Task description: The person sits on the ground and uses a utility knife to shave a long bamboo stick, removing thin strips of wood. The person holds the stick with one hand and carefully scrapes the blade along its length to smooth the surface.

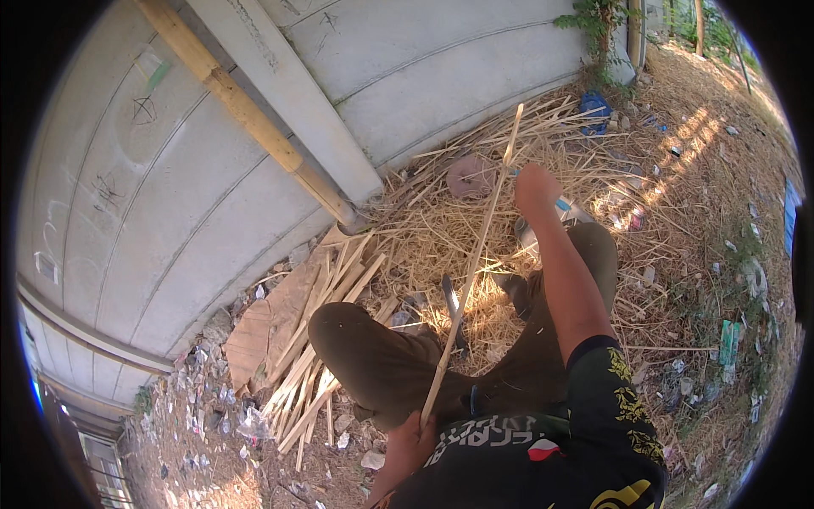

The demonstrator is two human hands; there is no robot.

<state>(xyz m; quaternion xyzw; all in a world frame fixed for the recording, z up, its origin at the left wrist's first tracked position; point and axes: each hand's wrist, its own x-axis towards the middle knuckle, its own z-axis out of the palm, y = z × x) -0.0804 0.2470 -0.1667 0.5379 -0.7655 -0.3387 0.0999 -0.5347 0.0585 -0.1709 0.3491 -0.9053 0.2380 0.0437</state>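
Observation:
A long, thin bamboo strip (476,267) slants up from my lap, its far end above the straw-like shavings. My left hand (412,439) is closed around its near end, close to my waist. My right hand (538,188) is closed on a blue-handled tool, probably a knife (563,204), beside the strip's upper part. Blue shows on both sides of the fist; the blade is hard to make out. Below, between my legs, lies a dark piece with a shiny blade-like edge (450,295).
Split bamboo strips (315,339) are piled on flattened cardboard (254,339) by my left knee. Shavings (407,263) and more strips (543,127) cover the ground ahead. A grey panel wall (441,76) and bamboo pole (246,106) stand at the left. Litter is scattered at right.

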